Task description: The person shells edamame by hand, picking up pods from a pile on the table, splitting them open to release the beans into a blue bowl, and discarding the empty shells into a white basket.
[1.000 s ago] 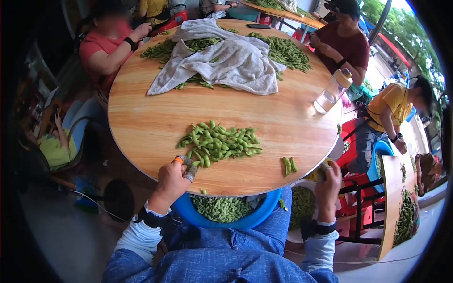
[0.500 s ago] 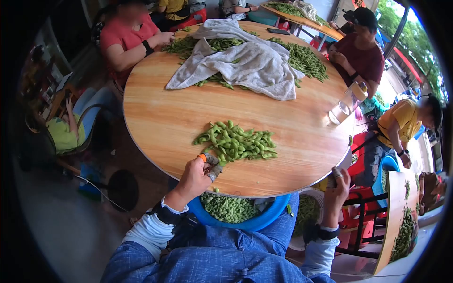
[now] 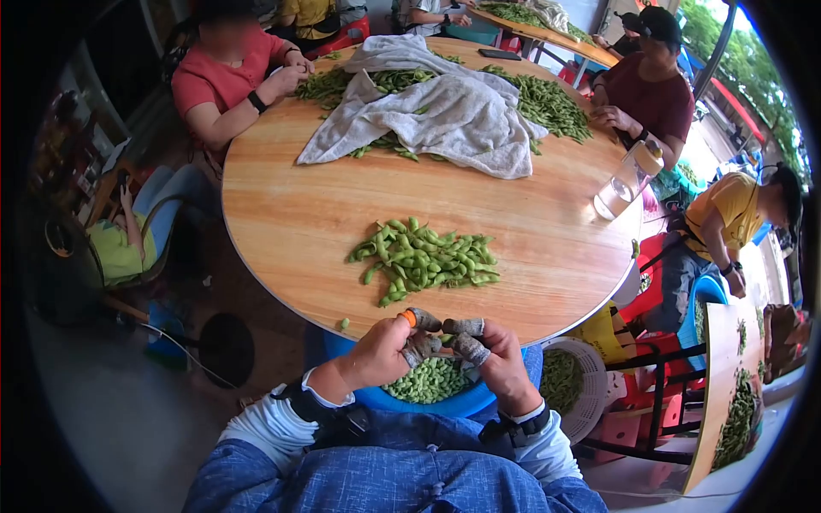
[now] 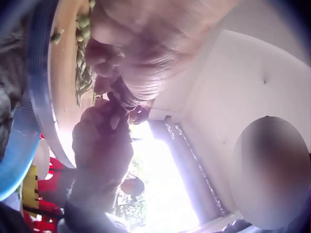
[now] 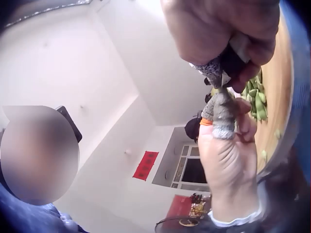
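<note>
Both hands meet at the table's near edge, above a blue basin point(image 3: 483, 403) of shelled green beans point(image 3: 434, 382). Grey wraps cover the thumb and fingertips of each hand, and an orange band circles one finger of the left. A green soybean pod point(image 3: 446, 339), mostly hidden by fingers, is pinched between the left hand point(image 3: 380, 352) and the right hand point(image 3: 506, 369). In the right wrist view, the wrapped fingertips of the left hand point(image 5: 226, 150) come right up to those of the right hand point(image 5: 223, 29). A pile of pods point(image 3: 428, 256) lies on the table just beyond.
The round wooden table point(image 3: 291, 222) carries a grey cloth point(image 3: 436, 115) over more pods, a water bottle point(image 3: 623, 188) and a phone point(image 3: 499, 54). One loose bean point(image 3: 344, 324) lies near the edge. A white basket point(image 3: 592, 385) with pods stands at lower right. Other people sit around.
My right hand has come left from the table's right edge to meet my left hand, which has drawn back from the pile. Two pods at the table's right are gone from there.
</note>
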{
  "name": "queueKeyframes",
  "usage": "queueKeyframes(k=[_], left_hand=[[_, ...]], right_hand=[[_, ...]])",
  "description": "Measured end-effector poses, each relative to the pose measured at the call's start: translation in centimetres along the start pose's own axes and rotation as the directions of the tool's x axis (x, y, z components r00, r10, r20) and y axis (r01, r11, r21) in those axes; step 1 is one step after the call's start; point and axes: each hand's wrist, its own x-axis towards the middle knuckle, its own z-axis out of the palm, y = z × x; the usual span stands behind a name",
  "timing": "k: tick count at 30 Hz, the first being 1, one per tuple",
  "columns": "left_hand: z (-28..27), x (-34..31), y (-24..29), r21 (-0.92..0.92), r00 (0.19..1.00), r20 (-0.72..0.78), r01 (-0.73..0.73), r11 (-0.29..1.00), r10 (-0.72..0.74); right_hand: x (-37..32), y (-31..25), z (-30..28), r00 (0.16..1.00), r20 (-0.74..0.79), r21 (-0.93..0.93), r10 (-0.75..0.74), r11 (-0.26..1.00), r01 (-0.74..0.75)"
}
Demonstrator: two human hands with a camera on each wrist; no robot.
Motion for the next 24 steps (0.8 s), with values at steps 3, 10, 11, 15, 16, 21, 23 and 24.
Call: queueKeyframes(k=[3, 10, 11, 15, 16, 21, 23, 24], left_hand=[[-1.5, 0.7, 0.5, 0.054, 0.921, 0.372, 0.107, 0.993, -0.12], [-0.1, 0.1, -0.2, -0.021, 0.983, 0.181, -0.018, 1.0, 0.021], [-0.1, 0.0, 0.0, 0.134, 0.989, 0.133, -0.088, 0.987, 0.07], [0.3, -0.4, 0.5, 0.529, 0.982, 0.079, -0.187, 0.828, 0.171], [0.3, -0.3, 0.5, 0.565, 0.977, 0.066, -0.204, 0.799, 0.203], [0.5, -0.4, 1.1, 0.716, 0.953, 0.059, -0.248, 0.652, 0.298], [0.6, -0.5, 0.8, 0.724, 0.953, 0.072, -0.254, 0.641, 0.296], [0.6, -0.5, 0.7, 0.728, 0.952, 0.08, -0.258, 0.635, 0.296]], right_hand=[[-0.4, -0.6, -0.3, 0.999, 0.043, -0.128, -0.023, 0.991, 0.029], [-1.1, -1.4, 0.6, 0.992, -0.126, -0.136, 0.023, 0.99, -0.04], [-1.2, -1.5, 0.5, 0.99, -0.129, -0.139, 0.053, 0.988, -0.071], [-1.3, -1.2, 0.2, 0.994, -0.09, -0.103, 0.066, 0.992, -0.075], [-1.2, -1.4, 0.7, 0.99, -0.123, -0.101, 0.074, 0.991, -0.086], [-1.2, -1.3, 1.3, 0.977, -0.189, -0.064, 0.096, 0.992, -0.11], [-1.2, -1.4, 1.3, 0.977, -0.196, -0.069, 0.088, 0.992, -0.103], [-1.3, -1.3, 1.2, 0.979, -0.18, -0.075, 0.092, 0.991, -0.106]])
